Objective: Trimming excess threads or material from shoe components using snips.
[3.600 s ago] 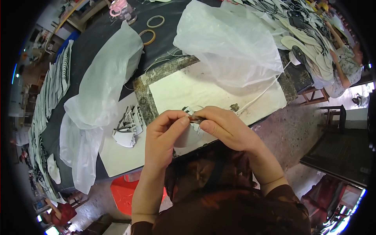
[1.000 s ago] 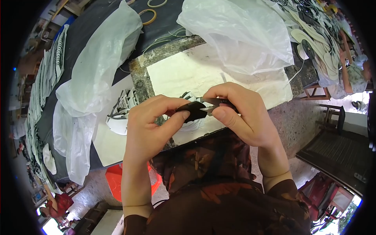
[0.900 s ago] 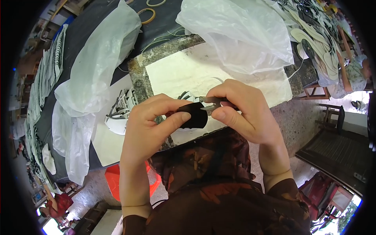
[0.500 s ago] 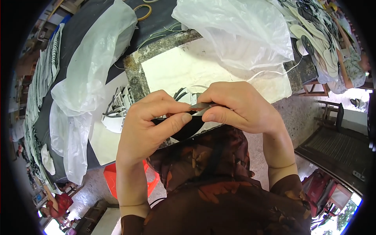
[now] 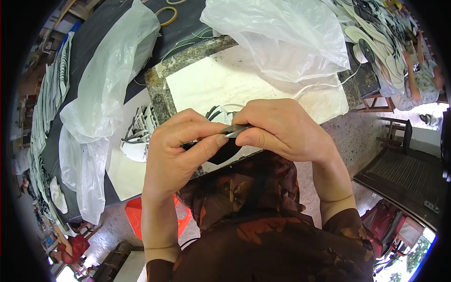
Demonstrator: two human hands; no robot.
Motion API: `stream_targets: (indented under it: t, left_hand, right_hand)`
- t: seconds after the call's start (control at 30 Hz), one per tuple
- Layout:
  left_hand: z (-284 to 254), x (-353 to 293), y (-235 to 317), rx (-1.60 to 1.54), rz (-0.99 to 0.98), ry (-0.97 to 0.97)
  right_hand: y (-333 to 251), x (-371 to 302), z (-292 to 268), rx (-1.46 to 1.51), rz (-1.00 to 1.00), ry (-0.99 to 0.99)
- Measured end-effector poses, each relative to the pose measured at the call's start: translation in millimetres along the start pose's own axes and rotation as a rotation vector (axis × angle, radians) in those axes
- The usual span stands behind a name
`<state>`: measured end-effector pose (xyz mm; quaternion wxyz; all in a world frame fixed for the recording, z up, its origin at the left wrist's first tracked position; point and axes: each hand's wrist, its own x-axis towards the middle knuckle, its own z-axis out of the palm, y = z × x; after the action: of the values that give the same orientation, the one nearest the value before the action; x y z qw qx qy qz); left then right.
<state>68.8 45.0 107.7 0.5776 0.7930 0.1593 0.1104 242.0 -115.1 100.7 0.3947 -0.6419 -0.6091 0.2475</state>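
Note:
Close in front of me, my two hands meet over a dark, curved piece of flexible material (image 5: 226,154). My left hand (image 5: 183,145) pinches its upper edge between thumb and fingers. Grey metal blades (image 5: 236,129), like those of small snips or scissors, stick out of my right hand (image 5: 286,134), whose fingers are closed round the rest. The blade tips touch or nearly touch my left thumb and the edge of the piece. My fingers hide the tool's handles. Just beyond my hands lie white pieces with black strips (image 5: 221,113).
A white sheet (image 5: 202,87) covers a stone slab (image 5: 157,82) on the dark table. Clear plastic bags (image 5: 282,37) lie behind and at left. More white pieces with black strips (image 5: 137,134) sit left. A tape roll (image 5: 167,16), shoe-sole shapes (image 5: 376,37) and a red stool (image 5: 134,216) surround this. Another person sits far right.
The metal blades have turned and now show more plainly between my fingertips. Both hands stay close together, the right one slightly further left. The view has shifted a little.

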Motion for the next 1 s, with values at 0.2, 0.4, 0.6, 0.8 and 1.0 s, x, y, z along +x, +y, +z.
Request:
stream_targets:
  t: [0.2,0.4,0.6,0.8,1.0]
  left_hand:
    - [2.5,0.6,3.4,-0.002,-0.007,0.007]
    - [4.5,1.2,1.3,0.003,-0.006,0.02]
    - [5.1,1.8,-1.2,-0.003,0.017,0.029]
    - [4.2,2.3,-0.5,-0.007,0.009,0.027]
    - [3.7,2.9,-1.2,-0.02,0.026,0.024]
  right_hand:
    - [1.1,-0.6,0.4,-0.001,-0.009,0.011]
    - [3.3,-1.2,1.8,-0.011,-0.049,0.039]
    - [5.5,-0.7,4.0,-0.008,-0.054,0.058]
    - [7.4,-0.6,5.2,0.035,-0.047,0.058]
    - [7.1,-0.2,5.7,0.082,-0.017,0.049]
